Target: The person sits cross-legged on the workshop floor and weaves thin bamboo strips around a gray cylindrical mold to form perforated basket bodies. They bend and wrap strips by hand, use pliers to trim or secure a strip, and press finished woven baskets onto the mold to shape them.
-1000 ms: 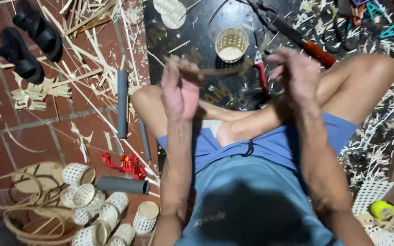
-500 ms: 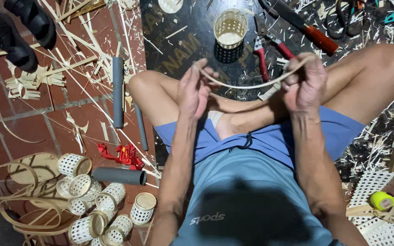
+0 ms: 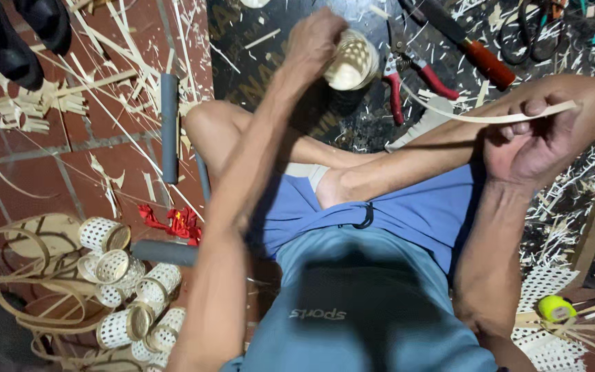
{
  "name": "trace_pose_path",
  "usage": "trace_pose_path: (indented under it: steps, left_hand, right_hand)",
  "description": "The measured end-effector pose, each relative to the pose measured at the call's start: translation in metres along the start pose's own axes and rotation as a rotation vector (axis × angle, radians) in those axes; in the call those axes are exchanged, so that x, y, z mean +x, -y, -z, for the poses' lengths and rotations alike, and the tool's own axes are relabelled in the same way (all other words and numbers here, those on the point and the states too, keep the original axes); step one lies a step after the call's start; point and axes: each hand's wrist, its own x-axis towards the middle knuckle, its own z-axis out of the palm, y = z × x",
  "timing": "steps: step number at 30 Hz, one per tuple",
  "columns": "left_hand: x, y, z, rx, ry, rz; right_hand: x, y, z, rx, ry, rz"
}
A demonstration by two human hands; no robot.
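My left hand is curled around a small woven bamboo cup at the far side of the black mat, fingers wrapped over its rim so it sits tilted in my grip. My right hand rests on my right knee, thumb and fingers pinched on a thin bamboo strip that arcs leftward toward the cup, its free end not yet touching it. I judge the cup body already woven and the strip not yet worked onto it, so the binding of this piece is what remains.

Near left on the brick floor lies a heap of finished cups beside coiled bamboo hoops, which suggests a good share of the batch is done. Red-handled pliers lie on the mat just right of the cup, and a knife with a red handle lies farther right. A grey tube lies left of my knee. Bamboo shavings litter the right side. My crossed legs sit between both hands and crowd the working room.
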Motion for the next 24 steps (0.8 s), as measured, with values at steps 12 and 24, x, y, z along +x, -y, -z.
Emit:
trace_pose_path:
  steps: [12, 24]
  left_hand:
    - [-0.068, -0.007, 0.016, -0.347, -0.037, 0.704]
    - [-0.074, -0.004, 0.008, -0.148, 0.020, 0.442]
  right_hand:
    - [0.031, -0.064, -0.041, 0.029, -0.190, -0.059]
    - [0.061, -0.071, -0.095, -0.332, 0.157, 0.029]
